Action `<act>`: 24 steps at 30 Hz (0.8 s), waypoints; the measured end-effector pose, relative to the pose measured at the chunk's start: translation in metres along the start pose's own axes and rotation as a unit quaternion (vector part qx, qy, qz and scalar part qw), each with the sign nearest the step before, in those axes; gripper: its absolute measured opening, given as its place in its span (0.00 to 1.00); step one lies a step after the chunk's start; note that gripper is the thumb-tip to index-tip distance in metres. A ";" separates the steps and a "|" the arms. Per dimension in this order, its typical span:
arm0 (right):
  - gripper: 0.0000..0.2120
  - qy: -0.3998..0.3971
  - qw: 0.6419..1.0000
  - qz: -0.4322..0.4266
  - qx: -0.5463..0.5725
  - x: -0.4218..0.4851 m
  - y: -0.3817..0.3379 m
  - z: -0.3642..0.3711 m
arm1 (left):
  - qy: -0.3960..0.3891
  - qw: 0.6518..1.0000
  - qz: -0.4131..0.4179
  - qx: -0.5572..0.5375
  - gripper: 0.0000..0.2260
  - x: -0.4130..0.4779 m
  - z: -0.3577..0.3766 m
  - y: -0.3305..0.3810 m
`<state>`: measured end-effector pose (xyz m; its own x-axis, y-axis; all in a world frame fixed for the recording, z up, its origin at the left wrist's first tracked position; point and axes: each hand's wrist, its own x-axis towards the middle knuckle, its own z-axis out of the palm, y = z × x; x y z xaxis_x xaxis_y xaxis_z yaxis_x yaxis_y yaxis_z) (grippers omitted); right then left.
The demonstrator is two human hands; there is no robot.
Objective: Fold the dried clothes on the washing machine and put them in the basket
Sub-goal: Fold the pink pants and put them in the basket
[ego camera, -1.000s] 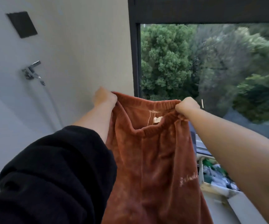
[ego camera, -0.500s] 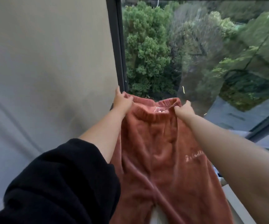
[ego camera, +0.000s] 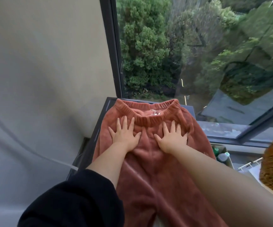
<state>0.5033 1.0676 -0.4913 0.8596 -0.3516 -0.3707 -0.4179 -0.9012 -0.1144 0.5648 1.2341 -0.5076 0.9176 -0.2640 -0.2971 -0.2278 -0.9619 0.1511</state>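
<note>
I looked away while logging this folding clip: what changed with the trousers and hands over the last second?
The rust-red fleece trousers came down from mid-air and now lie flat on the dark washing machine top. The left hand and right hand let go of the waistband; both now press flat, fingers spread, just below it. Unchanged: trousers unfolded, waistband away from the person.

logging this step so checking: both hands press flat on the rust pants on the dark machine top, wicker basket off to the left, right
Not quite. The head view shows the wicker basket off to the right, not the left. The rest holds: the left hand and right hand press flat on the rust pants on the dark machine top.
</note>
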 end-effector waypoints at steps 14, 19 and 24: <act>0.34 0.141 0.985 0.097 0.034 0.086 -0.053 0.009 | 0.097 0.981 0.150 0.078 0.28 0.141 -0.029 -0.031; 0.34 0.141 0.984 0.098 0.042 0.096 -0.055 0.004 | 0.227 0.954 0.156 0.119 0.22 0.129 -0.035 -0.027; 0.35 0.116 0.990 0.034 0.071 0.085 -0.042 -0.002 | 0.210 0.963 0.163 0.045 0.17 0.084 -0.028 -0.035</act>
<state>0.5944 1.0757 -0.5159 0.8659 -0.4735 -0.1616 -0.4996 -0.8348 -0.2311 0.6590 1.2476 -0.5115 0.8394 -0.5184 0.1632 -0.5354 -0.8404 0.0843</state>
